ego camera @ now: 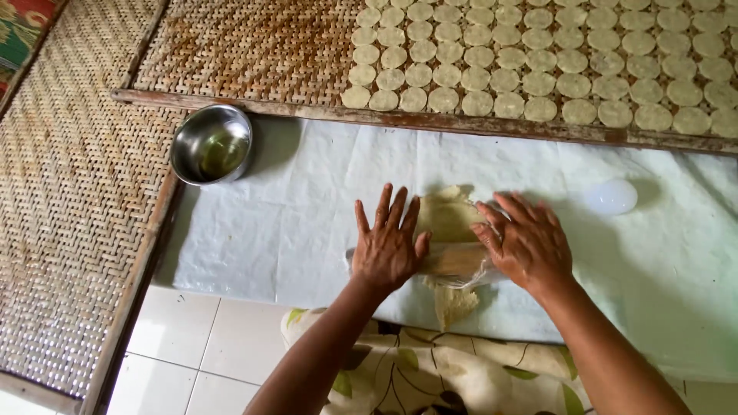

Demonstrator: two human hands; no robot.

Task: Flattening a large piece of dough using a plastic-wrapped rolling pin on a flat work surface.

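1. Patterned fabric (pixel 430 369) with leaves nearest the camera, lying at the near edge of a pale plastic sheet (pixel 292 223) spread on the floor.
2. Left hand (pixel 388 246) flat, palm down, fingers spread and fully extended; not gripping, only pressing on the left end of a rolling pin (pixel 453 261).
3. Right hand (pixel 526 242) likewise flat and open, fingers loosely spread, pressing on the pin's right end; nothing clasped in either.
4. Pin's long axis left to right, crosswise to both forearms, lying directly under the two palms; both about equally near it, one at each end.
5. Dough sheet (pixel 446 219) thin and yellowish, under the pin, stretched near to far, at right angles to the pin; one ragged end just short of the fabric, the other beyond the fingertips.
6. White round object (pixel 611 196) on the sheet, beyond and to the right of the right hand, apart from it.
7. Steel bowl (pixel 211 144) with some liquid inside, well off to the far left.
8. Woven bamboo tray (pixel 246 54) farthest off, bearing rows of pale dough discs (pixel 538 58).
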